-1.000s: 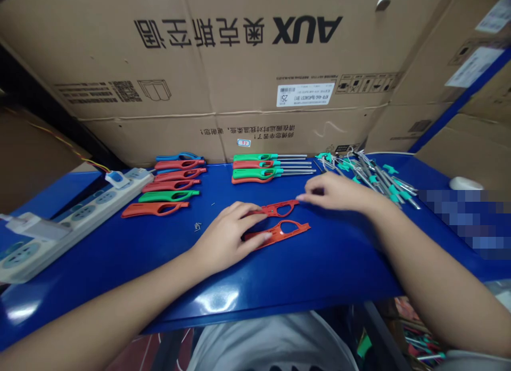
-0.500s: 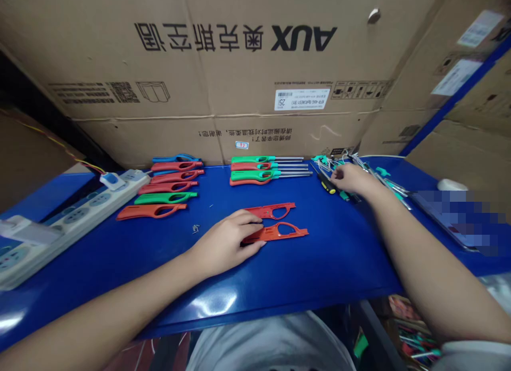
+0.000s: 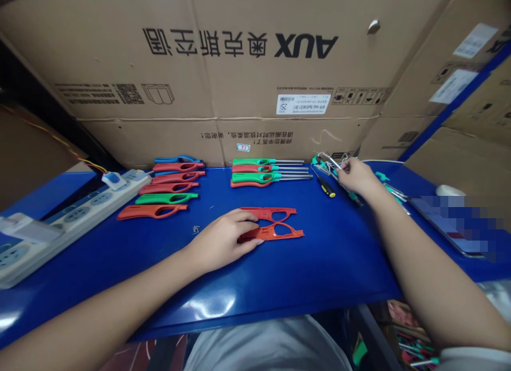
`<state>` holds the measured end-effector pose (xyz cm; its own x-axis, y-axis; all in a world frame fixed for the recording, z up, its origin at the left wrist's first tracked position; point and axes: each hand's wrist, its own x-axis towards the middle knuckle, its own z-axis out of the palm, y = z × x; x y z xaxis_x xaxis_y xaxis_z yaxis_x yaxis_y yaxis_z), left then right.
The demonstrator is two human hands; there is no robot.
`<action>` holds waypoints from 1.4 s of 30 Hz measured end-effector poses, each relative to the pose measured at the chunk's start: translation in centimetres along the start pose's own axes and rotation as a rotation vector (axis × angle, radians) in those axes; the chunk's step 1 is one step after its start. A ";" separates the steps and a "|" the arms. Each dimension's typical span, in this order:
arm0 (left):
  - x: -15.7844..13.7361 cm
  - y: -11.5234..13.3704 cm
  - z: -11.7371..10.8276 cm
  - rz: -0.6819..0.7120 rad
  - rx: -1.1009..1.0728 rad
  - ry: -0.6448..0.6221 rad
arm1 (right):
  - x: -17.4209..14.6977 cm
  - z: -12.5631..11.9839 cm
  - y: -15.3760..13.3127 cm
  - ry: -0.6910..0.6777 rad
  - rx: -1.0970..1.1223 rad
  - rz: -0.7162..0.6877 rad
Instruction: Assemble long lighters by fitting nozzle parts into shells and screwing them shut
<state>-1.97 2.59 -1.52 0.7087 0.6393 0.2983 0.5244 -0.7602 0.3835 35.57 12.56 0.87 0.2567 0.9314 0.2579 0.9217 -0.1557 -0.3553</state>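
Shifted farther right since a second ago, the right hand pinches a metal rod, while the left hand rests loosely on two nearer, rodless handle halves, beyond which four handles appear rod-fitted.

Left fingers on orange shell, screwdriver, cardboard

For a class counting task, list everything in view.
Handle halves: two, red-orange, centre
Handles: about seven, mixed colours, left
Rodded handles: about four, mixed colours, rear
Loose rods: several, silver, right rear
Screwdriver: one, black-yellow, right rear
Metal bits: several, silver, left
Power strip: one, white, left
Cardboard: several panels, brown, behind
Flat device: one, dark, right
Small item: one, white, right
Stored parts: many, mixed, below
Table: one, blue, beneath
Left hand: one, on handle halves
Right hand: one, at loose rods
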 end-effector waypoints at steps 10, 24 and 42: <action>0.1 -0.9 -1.7 -0.030 0.075 -0.100 | -1.9 -1.6 -2.2 0.073 0.276 -0.113; 0.9 -0.6 -1.4 -0.394 -0.510 0.280 | -6.9 -2.2 -7.0 -0.425 0.573 -0.709; 0.6 1.6 -1.3 -0.126 -0.287 0.414 | -8.5 -1.5 -8.4 -0.430 0.535 -0.907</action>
<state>-1.29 1.90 0.45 0.3719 0.7599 0.5331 0.4017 -0.6495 0.6456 26.14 5.48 3.04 -0.6578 0.6808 0.3221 0.4479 0.6975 -0.5594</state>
